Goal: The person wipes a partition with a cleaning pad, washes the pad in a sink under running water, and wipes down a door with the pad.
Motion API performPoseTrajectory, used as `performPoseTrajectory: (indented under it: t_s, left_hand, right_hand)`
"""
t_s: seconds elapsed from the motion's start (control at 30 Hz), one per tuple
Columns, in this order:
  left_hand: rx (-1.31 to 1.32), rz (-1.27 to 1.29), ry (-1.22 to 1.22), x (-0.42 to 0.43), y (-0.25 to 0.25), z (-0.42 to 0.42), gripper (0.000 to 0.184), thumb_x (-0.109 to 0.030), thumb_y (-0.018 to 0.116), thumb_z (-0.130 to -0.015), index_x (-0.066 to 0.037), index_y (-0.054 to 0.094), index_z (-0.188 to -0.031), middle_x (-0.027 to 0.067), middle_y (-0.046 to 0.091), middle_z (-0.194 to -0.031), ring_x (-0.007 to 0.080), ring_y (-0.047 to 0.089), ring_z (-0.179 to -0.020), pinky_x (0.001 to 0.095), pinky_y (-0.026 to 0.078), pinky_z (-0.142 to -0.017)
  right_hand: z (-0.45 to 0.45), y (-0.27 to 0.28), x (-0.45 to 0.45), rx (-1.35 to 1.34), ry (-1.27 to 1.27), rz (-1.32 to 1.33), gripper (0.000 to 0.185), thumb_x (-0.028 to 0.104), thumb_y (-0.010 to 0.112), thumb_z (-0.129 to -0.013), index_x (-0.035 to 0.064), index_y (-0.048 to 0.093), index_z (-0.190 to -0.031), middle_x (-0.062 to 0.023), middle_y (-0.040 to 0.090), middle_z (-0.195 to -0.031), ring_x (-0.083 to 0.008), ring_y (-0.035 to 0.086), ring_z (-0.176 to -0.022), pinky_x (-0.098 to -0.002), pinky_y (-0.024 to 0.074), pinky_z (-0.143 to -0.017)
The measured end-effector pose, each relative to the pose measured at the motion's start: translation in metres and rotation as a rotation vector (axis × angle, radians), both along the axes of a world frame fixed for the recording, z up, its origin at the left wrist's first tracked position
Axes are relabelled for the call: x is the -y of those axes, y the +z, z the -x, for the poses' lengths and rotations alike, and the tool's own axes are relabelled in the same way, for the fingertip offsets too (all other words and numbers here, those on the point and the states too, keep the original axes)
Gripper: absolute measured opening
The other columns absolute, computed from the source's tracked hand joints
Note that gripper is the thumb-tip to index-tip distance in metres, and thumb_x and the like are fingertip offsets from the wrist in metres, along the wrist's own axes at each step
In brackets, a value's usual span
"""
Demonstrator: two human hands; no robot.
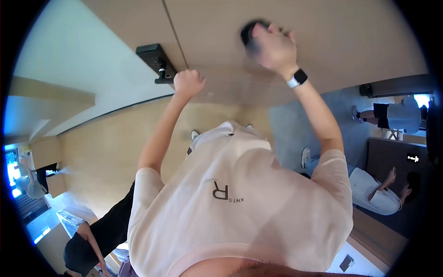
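My left hand [188, 83] is closed in a fist around the end of a black door handle [164, 80], part of a dark lock plate [154, 54] on a beige door [221, 27]. Higher up and to the right, my right hand [277, 51] presses a soft-looking black object [251, 31] against the door surface. Motion blurs the object and the fingertips, so its exact kind does not show. A watch [297, 77] with a white band sits on my right wrist.
A person in black [101, 235] stands at the lower left, with another person [32, 184] farther off. On the right are a person in a white top [374, 191] and one in dark shorts [392, 115]. Pale wall [69, 51] adjoins the door; tan floor [115, 138] lies below.
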State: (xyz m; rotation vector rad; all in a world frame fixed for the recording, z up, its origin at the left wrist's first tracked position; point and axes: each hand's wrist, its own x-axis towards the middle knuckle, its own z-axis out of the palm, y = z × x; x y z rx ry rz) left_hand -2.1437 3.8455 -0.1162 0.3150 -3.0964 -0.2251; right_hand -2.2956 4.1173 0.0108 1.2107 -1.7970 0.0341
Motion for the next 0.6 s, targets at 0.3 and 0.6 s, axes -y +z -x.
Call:
performPoseTrajectory:
  t_s: [0.3, 0.6]
  left_hand:
    - [-0.763, -0.816, -0.173, 0.055, 0.012, -0.069, 0.019, -0.005, 0.071, -0.08, 0.0, 0.055, -0.073, 0.0084, 0.06, -0.067, 0.0187, 0.061, -0.06, 0.0286, 0.047, -0.06]
    - [-0.453, -1.167, 0.348, 0.078, -0.095, -0.211, 0.023, -0.01, 0.063, -0.093, -0.004, 0.054, -0.074, -0.0001, 0.058, -0.065, 0.0083, 0.058, -0.063, 0.0254, 0.046, -0.058]
  right_hand:
    - [-0.06, -0.062, 0.171, -0.021, 0.146, -0.15, 0.057, 0.013, 0.055, -0.091, 0.0142, 0.05, -0.148, 0.0021, 0.048, -0.154, -0.011, 0.045, -0.14, -0.0351, 0.0472, -0.103]
    - [-0.044, -0.252, 0.154, 0.269, 0.569, -0.597, 0.044, 0.01, 0.057, -0.085, -0.002, 0.064, -0.126, -0.0085, 0.059, -0.139, -0.0226, 0.047, -0.138, -0.0409, 0.0371, -0.119]
